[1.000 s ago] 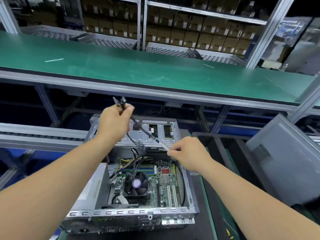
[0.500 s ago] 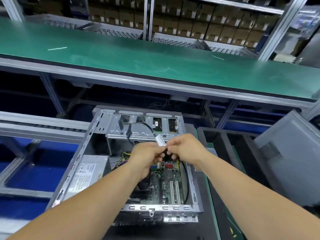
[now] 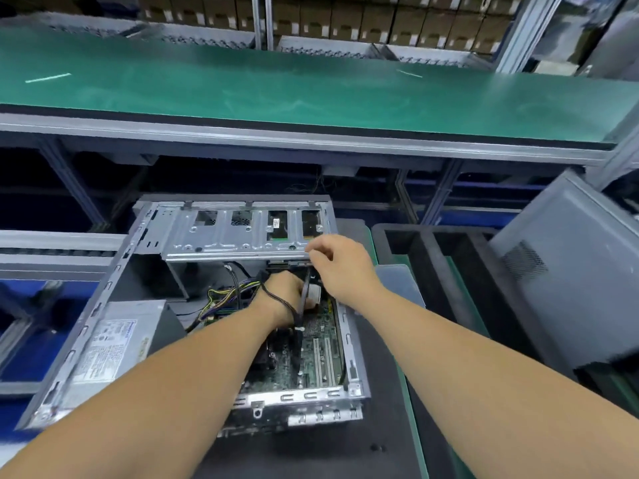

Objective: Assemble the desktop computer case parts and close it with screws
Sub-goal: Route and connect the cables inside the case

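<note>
The open desktop case (image 3: 103, 299) lies on a black mat, its motherboard (image 3: 320, 344) showing. A silver drive cage (image 3: 238, 236) spans the far end. A thin black cable (image 3: 298, 314) with a white label (image 3: 314, 292) loops over my left wrist. My left hand (image 3: 285, 295) reaches inside the case just under the cage and grips that cable. My right hand (image 3: 344, 267) hovers at the cage's right front edge, fingers curled, pinching the cable's upper end. The connector itself is hidden by my fingers.
A silver power supply (image 3: 114, 344) fills the case's left side, with yellow and black wires (image 3: 224, 295) beside it. A grey side panel (image 3: 567, 281) leans at the right behind a black foam tray (image 3: 408, 243). A green shelf (image 3: 311, 88) runs overhead.
Both hands have dropped from above the case toward the cage edge. My left hand has gone inside the case with the cable, and my right hand has separated to the cage's right corner.
</note>
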